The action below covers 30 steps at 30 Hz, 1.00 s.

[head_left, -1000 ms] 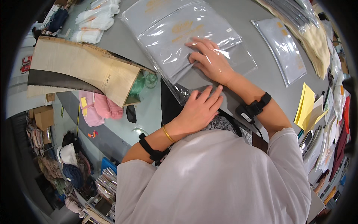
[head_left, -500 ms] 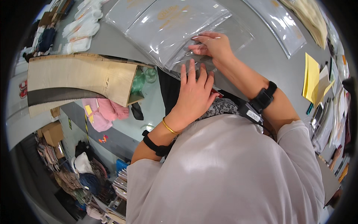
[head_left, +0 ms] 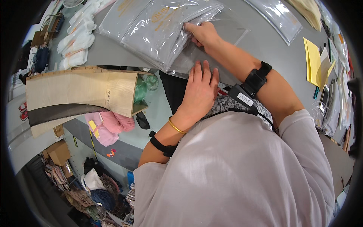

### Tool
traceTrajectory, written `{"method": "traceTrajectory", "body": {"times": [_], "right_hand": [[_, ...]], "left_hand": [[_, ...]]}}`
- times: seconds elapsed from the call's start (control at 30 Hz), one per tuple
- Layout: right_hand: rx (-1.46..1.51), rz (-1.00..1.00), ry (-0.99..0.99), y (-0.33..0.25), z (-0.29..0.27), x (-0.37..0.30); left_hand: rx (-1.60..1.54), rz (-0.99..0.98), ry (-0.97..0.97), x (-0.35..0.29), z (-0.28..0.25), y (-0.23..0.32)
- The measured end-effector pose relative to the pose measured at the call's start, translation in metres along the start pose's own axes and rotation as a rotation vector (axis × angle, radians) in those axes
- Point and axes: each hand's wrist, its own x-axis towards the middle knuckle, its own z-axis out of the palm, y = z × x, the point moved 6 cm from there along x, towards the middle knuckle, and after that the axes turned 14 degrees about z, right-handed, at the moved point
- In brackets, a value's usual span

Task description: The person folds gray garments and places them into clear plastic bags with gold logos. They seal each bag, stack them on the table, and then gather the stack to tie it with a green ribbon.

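A clear plastic garment bag (head_left: 151,41) with gold print and a grey-white content lies on the grey table (head_left: 261,49). My right hand (head_left: 205,34) pinches the near right edge of the bag between thumb and curled fingers, and the plastic crumples there. Loose clear film spreads to the right of that grip. My left hand (head_left: 201,85) rests palm down at the table's near edge, fingers stretched, with the fingertips by the film's lower border. Whether they press on the film cannot be made out.
More clear bags (head_left: 278,19) lie at the far right. Yellow paper (head_left: 312,60) stands near the right side. White rolled plastic bundles (head_left: 77,39) line the far left. A wooden stand (head_left: 75,85) juts out at the left, with pink cloth (head_left: 117,123) below it.
My right hand has closed on the bag's edge and moved slightly away and left, bunching the plastic. My left hand stays flat near the table edge.
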Motion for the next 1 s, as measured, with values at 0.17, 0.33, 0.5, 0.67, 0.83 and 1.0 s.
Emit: {"method": "traceTrajectory", "body": {"times": [0.17,0.33,0.5,0.67,0.83,1.0], "right_hand": [[-0.621,-0.135,-0.141,-0.008,-0.025,-0.031],[-1.017,-1.077,0.018,-0.014,-0.021,-0.07],[-0.901,-1.216,-0.01,-0.037,0.014,-0.053],[-1.096,-1.058,-0.164,-0.004,-0.021,-0.071],[-0.929,-1.032,-0.329,0.023,-0.06,-0.092],[-0.858,-0.95,-0.361,0.021,-0.062,-0.098]], "left_hand": [[0.05,-0.009,-0.095,-0.002,-0.003,-0.002],[0.124,-0.014,-0.135,-0.002,-0.006,0.005],[-0.003,0.009,-0.026,0.001,-0.028,-0.007],[-0.059,-0.176,0.28,-0.009,-0.095,-0.074],[0.042,-0.026,0.143,0.037,-0.057,-0.153],[0.142,0.004,-0.138,0.033,-0.009,-0.164]]}}
